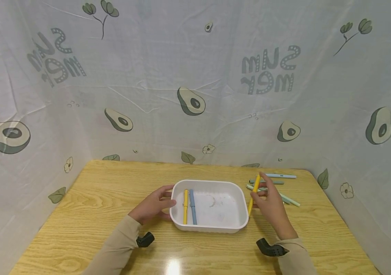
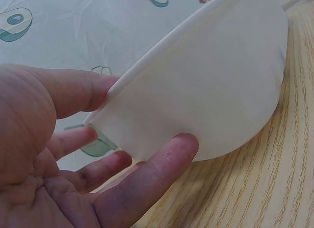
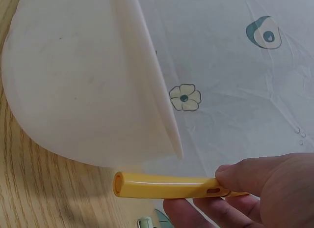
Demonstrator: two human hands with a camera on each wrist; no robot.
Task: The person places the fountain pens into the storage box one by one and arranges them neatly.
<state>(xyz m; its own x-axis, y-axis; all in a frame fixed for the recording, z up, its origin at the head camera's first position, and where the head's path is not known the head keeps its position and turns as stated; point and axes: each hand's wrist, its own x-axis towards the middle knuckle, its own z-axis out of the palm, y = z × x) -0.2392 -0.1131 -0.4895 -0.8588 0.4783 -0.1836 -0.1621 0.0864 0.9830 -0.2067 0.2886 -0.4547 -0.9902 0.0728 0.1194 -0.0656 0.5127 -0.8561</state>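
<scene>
A shallow white plastic tray (image 1: 221,206) stands on the table, holding a yellow pen (image 1: 185,206) and a blue pen (image 1: 193,208) side by side near its left end. My left hand (image 1: 155,204) holds the tray's left end, thumb at the rim and other fingers along the outer wall (image 2: 211,90). Just beyond the tray's right end, my right hand (image 1: 267,200) pinches another yellow pen (image 3: 162,185) between thumb and fingers. That pen is tilted upright in the head view, its lower end near the tray's right rim. Part of it is hidden by the fingers.
Behind and right of my right hand lie several loose pens: a light blue pen (image 1: 281,176), a dark green pen (image 1: 274,182) and a pale green pen (image 1: 293,201), among others partly covered. A printed cloth (image 1: 147,95) hangs around the wooden table (image 1: 119,179).
</scene>
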